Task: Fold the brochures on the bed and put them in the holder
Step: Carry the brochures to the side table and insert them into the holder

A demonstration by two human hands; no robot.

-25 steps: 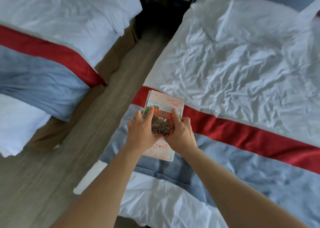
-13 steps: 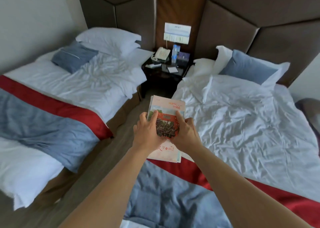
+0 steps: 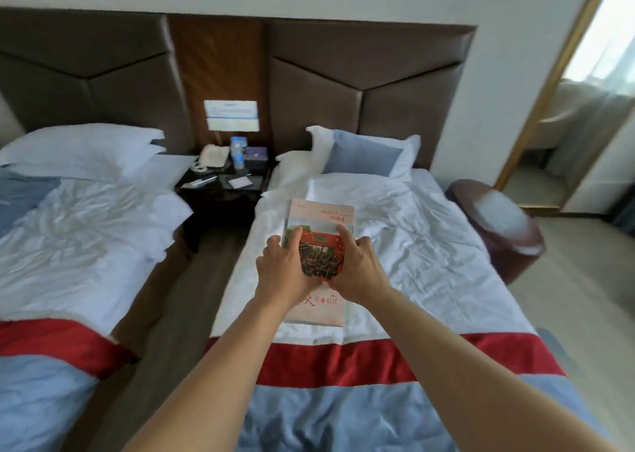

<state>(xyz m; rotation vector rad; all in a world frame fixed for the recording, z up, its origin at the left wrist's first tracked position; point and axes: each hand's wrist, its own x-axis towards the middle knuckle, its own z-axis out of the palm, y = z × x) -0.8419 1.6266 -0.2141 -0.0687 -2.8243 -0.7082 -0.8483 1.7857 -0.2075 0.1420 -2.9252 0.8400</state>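
I hold a stack of folded brochures (image 3: 319,226), pale pink with a red-and-dark photo on the cover, upright in the air above the right bed (image 3: 429,245). My left hand (image 3: 283,271) grips the stack's left edge with the thumb on the cover. My right hand (image 3: 357,269) grips the right edge the same way. No brochure holder is clearly visible; a small dark stand (image 3: 256,154) sits on the nightstand, too small to identify.
A dark nightstand (image 3: 225,185) between the two beds carries a phone (image 3: 211,157), a water bottle (image 3: 237,152) and a notepad. The left bed (image 3: 86,217) has white pillows. A round dark stool (image 3: 494,224) stands right of the right bed. A narrow floor aisle runs between the beds.
My view has risen from the foot of the bed to the headboards and nightstand. Both hands keep the same grip on the brochure stack, now held out over the white sheet.
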